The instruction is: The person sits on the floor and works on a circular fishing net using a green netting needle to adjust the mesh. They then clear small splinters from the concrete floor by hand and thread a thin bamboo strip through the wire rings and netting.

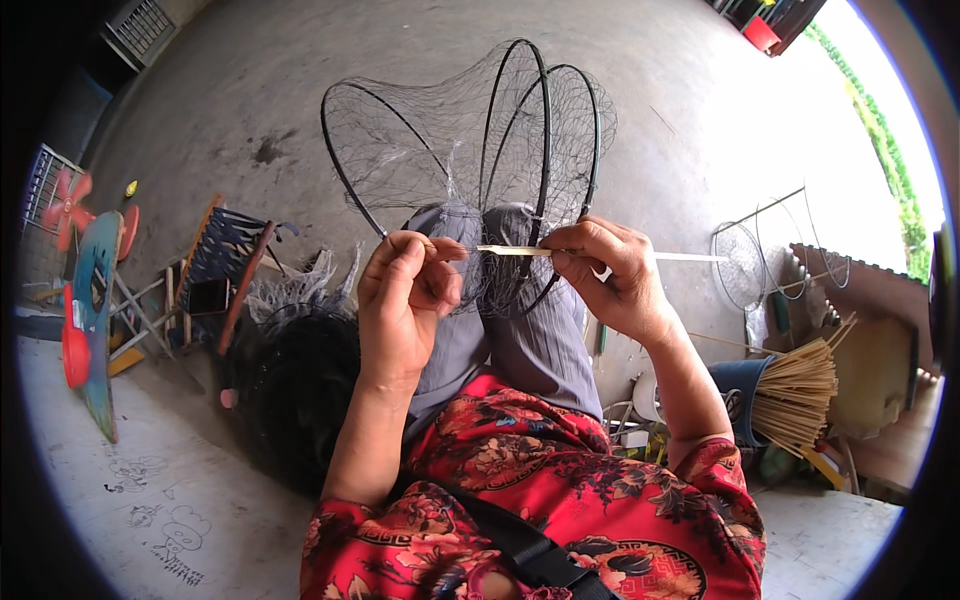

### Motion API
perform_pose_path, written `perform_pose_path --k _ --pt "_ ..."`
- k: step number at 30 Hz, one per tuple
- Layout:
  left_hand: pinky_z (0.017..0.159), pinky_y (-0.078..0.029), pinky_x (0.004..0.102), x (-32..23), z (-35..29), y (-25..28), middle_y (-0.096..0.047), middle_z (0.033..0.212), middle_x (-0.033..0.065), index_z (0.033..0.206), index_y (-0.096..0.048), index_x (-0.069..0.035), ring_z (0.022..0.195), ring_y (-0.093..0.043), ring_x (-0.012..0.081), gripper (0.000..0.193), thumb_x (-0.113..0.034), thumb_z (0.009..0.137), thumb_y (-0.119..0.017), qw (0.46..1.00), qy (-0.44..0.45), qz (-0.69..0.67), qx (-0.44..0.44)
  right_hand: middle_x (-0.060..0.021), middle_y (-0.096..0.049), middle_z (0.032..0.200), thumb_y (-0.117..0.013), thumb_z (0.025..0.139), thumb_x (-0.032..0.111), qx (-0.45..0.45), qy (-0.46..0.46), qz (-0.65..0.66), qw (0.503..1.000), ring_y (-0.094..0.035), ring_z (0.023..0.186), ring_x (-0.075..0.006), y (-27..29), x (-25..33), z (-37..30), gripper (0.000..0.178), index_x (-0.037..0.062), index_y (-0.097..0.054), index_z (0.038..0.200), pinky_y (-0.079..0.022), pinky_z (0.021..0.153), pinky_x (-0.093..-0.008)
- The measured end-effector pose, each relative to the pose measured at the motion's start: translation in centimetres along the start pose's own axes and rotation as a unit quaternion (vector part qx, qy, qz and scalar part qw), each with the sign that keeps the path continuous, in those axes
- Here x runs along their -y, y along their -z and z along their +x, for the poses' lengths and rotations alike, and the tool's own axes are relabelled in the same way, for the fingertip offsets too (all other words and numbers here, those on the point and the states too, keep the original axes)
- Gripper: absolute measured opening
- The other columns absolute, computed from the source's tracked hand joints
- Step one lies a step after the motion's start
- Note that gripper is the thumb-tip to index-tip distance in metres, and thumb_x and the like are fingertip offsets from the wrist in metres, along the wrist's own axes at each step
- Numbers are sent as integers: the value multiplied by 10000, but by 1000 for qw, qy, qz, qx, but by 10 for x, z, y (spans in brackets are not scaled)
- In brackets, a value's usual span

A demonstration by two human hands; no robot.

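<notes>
A net cage of thin dark mesh (440, 105) on black hoops (546, 130) rests against my knees, its lower part between my hands. My left hand (400, 285) is closed, with thumb and forefinger pinching the mesh beside the left hoop's lower end. Closed round a long, pale, flat netting needle (515, 251), my right hand (615, 270) holds it level across my lap. The needle's notched tip points left, close to my left fingertips, and its thin tail sticks out to the right. Fine strands near the tip are too small to follow.
At right, a blue bucket (733, 385) holds a bundle of thin sticks (795, 395), near another hooped net (740, 265). To the left are a folding stool (225, 260) with a phone (209, 296), a blue board (98, 310) with red parts, and a dark heap (300, 390).
</notes>
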State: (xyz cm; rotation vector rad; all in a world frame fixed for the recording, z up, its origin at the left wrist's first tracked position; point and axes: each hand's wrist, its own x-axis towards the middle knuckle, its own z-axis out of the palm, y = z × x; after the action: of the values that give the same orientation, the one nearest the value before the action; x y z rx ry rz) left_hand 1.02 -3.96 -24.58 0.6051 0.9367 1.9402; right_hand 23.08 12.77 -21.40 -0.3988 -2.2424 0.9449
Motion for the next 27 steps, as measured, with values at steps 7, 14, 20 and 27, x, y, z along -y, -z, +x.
perform_pose_path --k 7,14,20,27 --pt "630 -434 274 -2 -7 -8 -784 1186 144 1142 -685 -79 661 -552 116 196 -234 1197 -578 998 23 -54 -3 -60 -706 849 -839 983 122 -15 62 -110 992 -730 755 -288 6 15 -3 160 132 -816 1141 -573 645 -419" --pt "655 -442 270 -7 -14 -16 -788 1203 156 1151 -682 -78 661 -545 113 182 -211 1201 -567 999 -17 -27 -19 -21 -560 800 -798 981 181 -8 83 -253 964 -653 711 -242 9 24 -7 282 207 -812 1262 -536 608 -412" --pt "589 -422 235 -4 -27 -29 -776 965 96 1120 -669 -59 630 -525 71 167 -192 1202 -608 995 -15 93 36 5 -565 851 -809 949 208 -44 92 -371 923 -644 773 -199 -11 36 -12 241 166 -744 1176 -518 632 -374" --pt "544 -434 257 -8 -23 -22 -724 813 78 1127 -656 -71 582 -542 101 202 -232 1221 -579 999 21 37 14 -15 -579 806 -852 948 215 -26 120 -274 954 -654 731 -232 -10 33 -13 177 145 -722 1045 -521 617 -402"
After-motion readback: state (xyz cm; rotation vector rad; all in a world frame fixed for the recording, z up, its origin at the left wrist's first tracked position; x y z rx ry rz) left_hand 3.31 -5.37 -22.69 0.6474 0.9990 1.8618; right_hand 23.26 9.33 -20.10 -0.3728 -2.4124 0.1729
